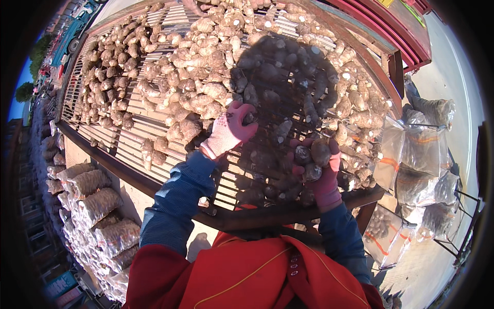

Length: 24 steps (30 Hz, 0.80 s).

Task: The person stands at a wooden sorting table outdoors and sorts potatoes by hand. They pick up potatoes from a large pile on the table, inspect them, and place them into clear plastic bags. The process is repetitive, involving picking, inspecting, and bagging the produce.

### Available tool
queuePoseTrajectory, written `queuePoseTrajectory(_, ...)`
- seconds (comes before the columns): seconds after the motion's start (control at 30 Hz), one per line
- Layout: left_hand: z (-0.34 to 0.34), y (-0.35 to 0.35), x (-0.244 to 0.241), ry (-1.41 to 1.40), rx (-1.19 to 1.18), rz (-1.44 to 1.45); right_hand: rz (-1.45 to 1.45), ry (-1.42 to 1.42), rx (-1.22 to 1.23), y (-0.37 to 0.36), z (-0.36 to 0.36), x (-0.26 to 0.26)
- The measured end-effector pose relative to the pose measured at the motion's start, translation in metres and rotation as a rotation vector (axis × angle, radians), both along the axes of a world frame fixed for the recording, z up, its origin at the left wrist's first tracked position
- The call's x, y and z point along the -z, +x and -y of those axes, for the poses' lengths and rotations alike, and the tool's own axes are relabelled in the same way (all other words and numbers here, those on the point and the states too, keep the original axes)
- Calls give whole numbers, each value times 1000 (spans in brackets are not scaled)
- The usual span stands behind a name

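Note:
A slatted metal sorting table (139,110) lies before me, strewn with brown taro corms (208,58). My left hand (232,125), in a pink knit glove, curls thumb and fingers around a small dark corm (249,118) over the middle of the slats. Near the front right edge, my right hand (324,179) wears a similar glove. It is turned palm up and cradles three taro corms (320,153) against its fingers. My shadow falls over the corms between and beyond both hands, so details there are dim.
Another person's hand (195,7) reaches in at the far edge. A dark metal rail (247,219) runs along the table front. Clear plastic bags (386,166) hang on frames at the right. Filled sacks (100,206) are stacked at left. A red truck bed (409,42) stands beyond.

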<state>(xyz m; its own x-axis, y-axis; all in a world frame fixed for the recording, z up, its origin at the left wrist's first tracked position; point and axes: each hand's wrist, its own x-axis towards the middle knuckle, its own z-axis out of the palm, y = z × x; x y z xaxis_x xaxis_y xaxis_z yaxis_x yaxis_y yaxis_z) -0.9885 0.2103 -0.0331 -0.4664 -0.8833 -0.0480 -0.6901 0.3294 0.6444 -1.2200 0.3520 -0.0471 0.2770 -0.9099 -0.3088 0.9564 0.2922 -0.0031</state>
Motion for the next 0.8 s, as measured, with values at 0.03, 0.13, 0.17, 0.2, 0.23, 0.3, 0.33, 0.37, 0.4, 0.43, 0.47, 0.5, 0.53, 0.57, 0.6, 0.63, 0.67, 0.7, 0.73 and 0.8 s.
queuePoseTrajectory(0.03,9,9,-14,-93,-61,-24,-11,6,-3,0,-2,2)
queuePoseTrajectory(0.13,52,51,-36,-197,-54,296,-23,24,-28,6,-6,5)
queuePoseTrajectory(0.17,68,56,-40,-96,-22,472,-24,30,-35,8,-5,9)
queuePoseTrajectory(0.2,79,53,-43,-29,24,514,-27,36,-39,10,-5,10)
queuePoseTrajectory(0.23,86,50,-45,39,71,556,-59,39,-46,10,-4,10)
queuePoseTrajectory(0.3,94,38,-54,107,162,681,-126,52,-53,10,-5,7)
queuePoseTrajectory(0.33,100,45,-47,-43,257,672,-52,50,-53,10,-5,4)
queuePoseTrajectory(0.37,104,43,-49,93,217,691,23,46,-52,10,-3,1)
queuePoseTrajectory(0.4,106,34,-55,224,178,710,93,44,-37,9,-2,0)
queuePoseTrajectory(0.43,108,27,-63,346,131,736,139,3,-36,7,1,1)
queuePoseTrajectory(0.47,113,32,-49,252,135,737,184,-39,-35,7,3,4)
queuePoseTrajectory(0.5,111,24,-52,155,138,738,231,-86,-33,7,4,6)
queuePoseTrajectory(0.53,104,20,-55,84,153,801,312,-89,-12,7,1,6)
queuePoseTrajectory(0.57,96,10,-57,104,118,885,318,-102,11,5,-2,5)
queuePoseTrajectory(0.6,87,21,-45,-110,122,896,330,-119,23,5,-5,3)
queuePoseTrajectory(0.63,77,19,-45,-329,137,895,340,-138,49,3,-7,2)
queuePoseTrajectory(0.67,76,12,-49,-115,51,944,352,-171,55,0,-10,2)
queuePoseTrajectory(0.7,75,19,-54,39,-13,694,293,-163,77,-1,-14,-2)
queuePoseTrajectory(0.73,75,45,-29,211,-130,69,241,-155,84,1,-16,-9)
queuePoseTrajectory(0.8,59,56,-9,15,28,-349,185,-101,152,4,-23,-19)
